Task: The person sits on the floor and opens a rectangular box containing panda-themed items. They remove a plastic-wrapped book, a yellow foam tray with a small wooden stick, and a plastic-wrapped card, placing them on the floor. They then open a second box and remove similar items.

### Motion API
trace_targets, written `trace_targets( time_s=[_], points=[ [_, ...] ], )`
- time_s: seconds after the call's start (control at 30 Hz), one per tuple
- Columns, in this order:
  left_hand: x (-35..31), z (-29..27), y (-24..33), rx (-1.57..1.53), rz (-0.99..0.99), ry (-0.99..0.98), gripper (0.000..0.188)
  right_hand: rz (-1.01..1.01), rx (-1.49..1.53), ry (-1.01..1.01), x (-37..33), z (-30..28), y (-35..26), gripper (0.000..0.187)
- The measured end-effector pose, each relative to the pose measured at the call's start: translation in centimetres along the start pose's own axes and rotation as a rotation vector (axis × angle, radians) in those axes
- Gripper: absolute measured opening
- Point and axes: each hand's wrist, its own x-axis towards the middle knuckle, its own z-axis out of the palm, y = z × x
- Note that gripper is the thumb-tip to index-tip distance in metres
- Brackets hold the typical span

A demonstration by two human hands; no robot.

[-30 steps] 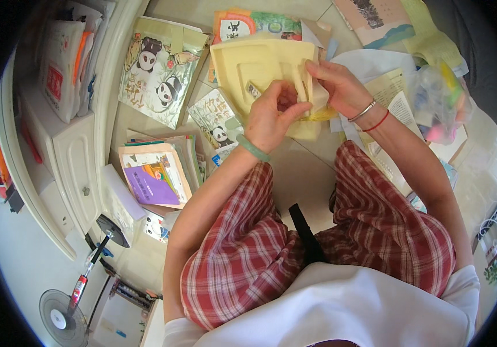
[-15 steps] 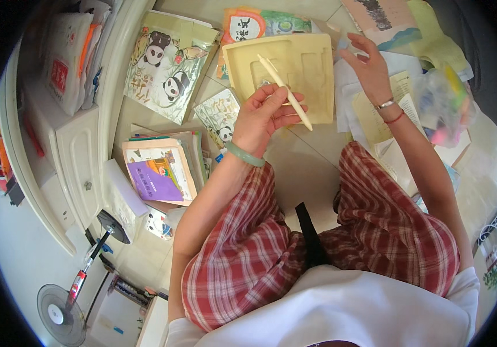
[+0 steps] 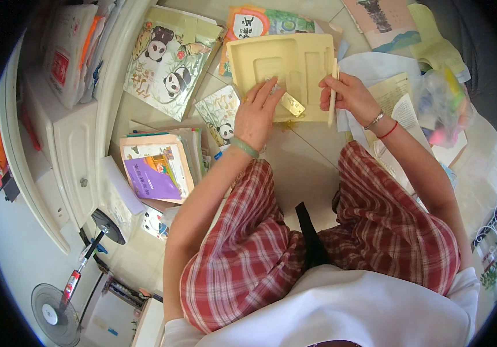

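A cream pen (image 3: 333,95) stands nearly upright in the fingers of my right hand (image 3: 355,101), at the right edge of a pale yellow moulded tray (image 3: 321,52). My left hand (image 3: 254,118), a green bangle at its wrist, reaches over the tray's near left part with its fingers stretched and apart. Beside those fingertips lies a shiny gold flat piece (image 3: 293,105), partly covered by them. Some thin gold strands (image 3: 289,123) show at the tray's near edge. Something clear and shiny under my left fingers is too hidden to name.
A large panda-print box (image 3: 164,63) and a smaller panda-print card (image 3: 219,113) lie left of the tray. Stacked books (image 3: 156,168) sit nearer, beside a white cabinet (image 3: 78,150). Papers (image 3: 399,110) and a clear bag of colourful things (image 3: 442,107) lie on the right.
The pen has passed from my left hand to my right. My left hand now lies over the tray with fingers spread, and the gold piece has come into sight.
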Motion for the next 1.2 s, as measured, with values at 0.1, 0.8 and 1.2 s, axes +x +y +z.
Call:
trace_targets(
  time_s=[0.1,0.8,1.2],
  points=[
    [1.1,0.4,-1.3,0.144,0.118,-0.155,0.053,0.006,0.099,-0.046,1.0,-0.2,1.1,0.028],
    [1.2,-9.3,7.0,-1.301,-0.804,-0.112,0.022,-0.077,0.21,-0.287,-4.1,4.4,-4.5,0.02],
    [-0.6,-9.5,7.5,-1.026,-0.682,0.056,0.015,-0.118,0.286,-0.292,-5.1,5.5,-4.4,0.019]
  ],
)
